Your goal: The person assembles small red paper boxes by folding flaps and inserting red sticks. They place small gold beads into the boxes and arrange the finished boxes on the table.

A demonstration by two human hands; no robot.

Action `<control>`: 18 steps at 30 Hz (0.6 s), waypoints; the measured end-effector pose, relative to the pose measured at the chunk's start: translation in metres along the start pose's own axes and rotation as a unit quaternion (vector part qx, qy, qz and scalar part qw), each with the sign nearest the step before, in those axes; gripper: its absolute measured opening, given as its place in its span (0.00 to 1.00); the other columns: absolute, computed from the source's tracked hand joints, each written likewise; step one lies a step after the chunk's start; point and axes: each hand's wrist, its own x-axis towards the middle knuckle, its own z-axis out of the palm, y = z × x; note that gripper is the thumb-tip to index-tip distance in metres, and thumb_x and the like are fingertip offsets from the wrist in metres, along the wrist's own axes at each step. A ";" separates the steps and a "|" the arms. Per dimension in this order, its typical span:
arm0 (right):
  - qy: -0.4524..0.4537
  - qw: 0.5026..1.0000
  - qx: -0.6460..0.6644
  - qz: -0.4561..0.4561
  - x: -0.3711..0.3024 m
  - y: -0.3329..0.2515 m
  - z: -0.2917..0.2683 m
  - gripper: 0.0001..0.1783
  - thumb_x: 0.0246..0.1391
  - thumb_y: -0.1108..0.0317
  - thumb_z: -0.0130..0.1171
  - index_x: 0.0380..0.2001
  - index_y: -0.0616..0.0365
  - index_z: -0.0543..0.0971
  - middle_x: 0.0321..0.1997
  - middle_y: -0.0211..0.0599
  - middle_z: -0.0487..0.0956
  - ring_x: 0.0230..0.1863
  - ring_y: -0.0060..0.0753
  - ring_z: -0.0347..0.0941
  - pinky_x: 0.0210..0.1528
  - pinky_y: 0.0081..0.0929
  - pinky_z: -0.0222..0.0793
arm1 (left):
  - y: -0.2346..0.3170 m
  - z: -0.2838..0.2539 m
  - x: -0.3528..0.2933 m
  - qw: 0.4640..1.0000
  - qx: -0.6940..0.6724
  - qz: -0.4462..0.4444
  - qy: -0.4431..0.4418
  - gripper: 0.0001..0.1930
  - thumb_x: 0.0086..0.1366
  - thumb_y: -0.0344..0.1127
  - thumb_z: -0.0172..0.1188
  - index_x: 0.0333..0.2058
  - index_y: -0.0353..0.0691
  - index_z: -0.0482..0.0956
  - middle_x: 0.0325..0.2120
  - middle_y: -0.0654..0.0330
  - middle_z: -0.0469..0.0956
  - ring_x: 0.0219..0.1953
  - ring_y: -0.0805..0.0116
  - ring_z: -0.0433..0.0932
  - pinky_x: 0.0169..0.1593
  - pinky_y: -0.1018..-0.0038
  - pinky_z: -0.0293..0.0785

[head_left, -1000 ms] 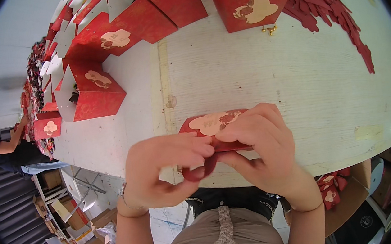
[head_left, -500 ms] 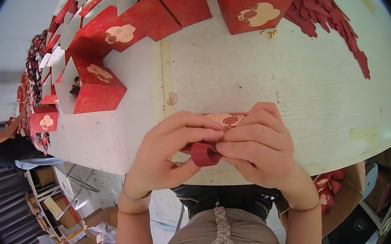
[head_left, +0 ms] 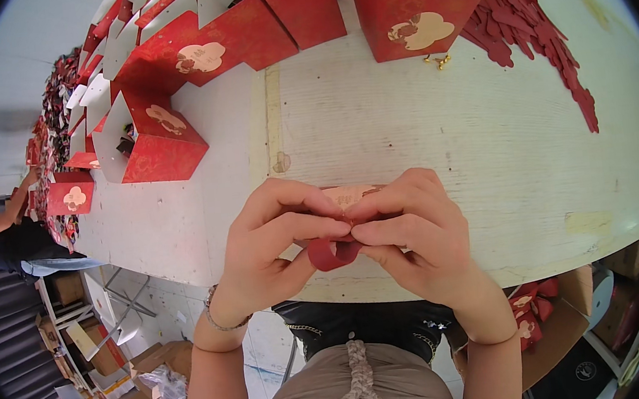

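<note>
A small red box point(head_left: 346, 194) with a cream emblem is held over the table's near edge, mostly hidden behind my fingers. From its near side a dark red strap point(head_left: 328, 255) curls in a loop. My left hand point(head_left: 265, 240) pinches at the strap and the box edge with thumb and fingers closed. My right hand point(head_left: 417, 224) is closed opposite it, its fingertips meeting the left ones at the strap's end. A tiny gold glint shows between the fingertips; its shape is too small to make out.
Open red boxes point(head_left: 165, 142) stand along the far left, and another red box point(head_left: 418, 29) stands farther back. Gold fasteners point(head_left: 439, 61) lie beside it. Dark red straps point(head_left: 527, 26) are heaped at the far right. A carton point(head_left: 563, 330) holds red boxes below right. Another person point(head_left: 8, 236) works at left.
My left fingertips have moved in against my right ones at the strap's end. The box's emblem has shifted a little to the left, and the strap loop has tilted.
</note>
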 end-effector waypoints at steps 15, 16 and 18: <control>0.044 0.998 0.020 0.040 -0.004 -0.002 -0.001 0.19 0.27 0.75 0.73 0.26 0.47 0.76 0.29 0.19 0.77 0.30 0.27 0.62 0.40 0.27 0.52 | 0.009 -0.005 0.013 0.994 -0.061 -0.061 -0.074 0.07 0.54 0.19 0.58 0.32 0.35 0.76 0.34 0.55 0.79 0.36 0.66 0.78 0.40 0.73 0.75; 0.035 0.999 0.019 0.034 -0.005 -0.001 -0.001 0.19 0.27 0.76 0.73 0.26 0.47 0.76 0.29 0.18 0.77 0.29 0.27 0.62 0.39 0.26 0.52 | 0.012 -0.005 0.013 0.990 -0.064 -0.103 -0.076 0.09 0.53 0.16 0.57 0.33 0.34 0.75 0.33 0.55 0.79 0.36 0.67 0.78 0.40 0.74 0.75; 0.018 1.000 0.018 0.017 -0.006 -0.001 -0.002 0.19 0.28 0.76 0.72 0.26 0.47 0.76 0.27 0.17 0.76 0.29 0.26 0.62 0.38 0.25 0.52 | 0.010 0.000 0.003 0.986 -0.090 -0.135 -0.033 0.12 0.52 0.14 0.56 0.36 0.34 0.74 0.32 0.56 0.79 0.36 0.69 0.78 0.40 0.76 0.75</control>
